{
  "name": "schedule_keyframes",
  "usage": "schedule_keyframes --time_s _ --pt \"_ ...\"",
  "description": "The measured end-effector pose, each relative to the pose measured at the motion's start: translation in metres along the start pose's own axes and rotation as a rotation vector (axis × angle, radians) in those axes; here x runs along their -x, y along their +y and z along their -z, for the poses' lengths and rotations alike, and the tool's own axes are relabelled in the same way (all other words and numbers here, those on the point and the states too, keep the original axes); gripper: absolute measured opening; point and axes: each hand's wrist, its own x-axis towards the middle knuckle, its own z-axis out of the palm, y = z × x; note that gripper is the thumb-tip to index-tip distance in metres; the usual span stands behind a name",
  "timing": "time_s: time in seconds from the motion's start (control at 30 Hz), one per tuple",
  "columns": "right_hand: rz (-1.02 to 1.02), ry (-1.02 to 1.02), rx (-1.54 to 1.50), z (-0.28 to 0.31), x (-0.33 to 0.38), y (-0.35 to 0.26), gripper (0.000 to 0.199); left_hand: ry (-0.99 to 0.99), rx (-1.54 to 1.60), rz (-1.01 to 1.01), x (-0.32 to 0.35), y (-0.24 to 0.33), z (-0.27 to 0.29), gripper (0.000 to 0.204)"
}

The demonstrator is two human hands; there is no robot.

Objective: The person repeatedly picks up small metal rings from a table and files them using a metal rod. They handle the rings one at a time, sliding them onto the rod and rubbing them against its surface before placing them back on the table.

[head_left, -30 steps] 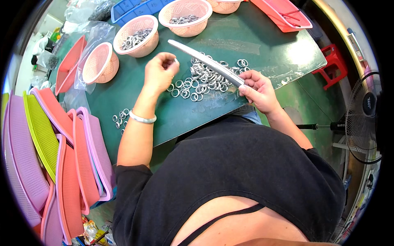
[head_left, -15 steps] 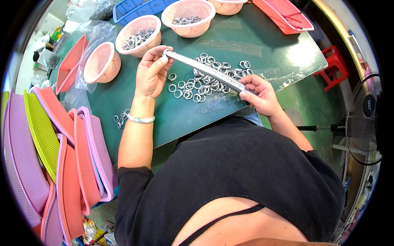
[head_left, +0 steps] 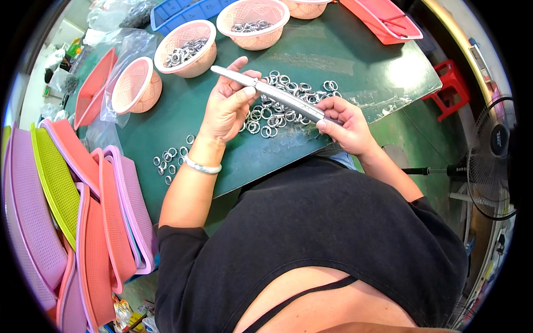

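Your left hand (head_left: 226, 105) and right hand (head_left: 345, 123) both have fingers closed on the long silver metal rod (head_left: 276, 95). Keep it level, tip toward ten o'clock, above the loose silver metal rings (head_left: 275, 114) on the green worktop (head_left: 355, 66).

- I see bare green table (head_left: 183, 119) left of the left hand (head_left: 226, 108).
- Far side is blocked by pink baskets (head_left: 186, 47).
- Loose metal rings (head_left: 283, 97) crowd the middle.
- Stacked trays (head_left: 72, 200) wall off the near left.
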Motion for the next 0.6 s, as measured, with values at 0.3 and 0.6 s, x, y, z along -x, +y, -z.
schedule_keyframes --time_s 0.3,0.6 --pt "0.133 0.007 0.049 -0.0042 -0.0016 0.0036 0.026 -0.041 -0.090 -0.053 0.0035 0.0096 -0.0050 0.057" --pt "0.169 0.001 0.094 -0.0031 -0.0022 0.0073 0.027 0.036 -0.266 -0.132 0.0036 0.0043 -0.0050 0.054"
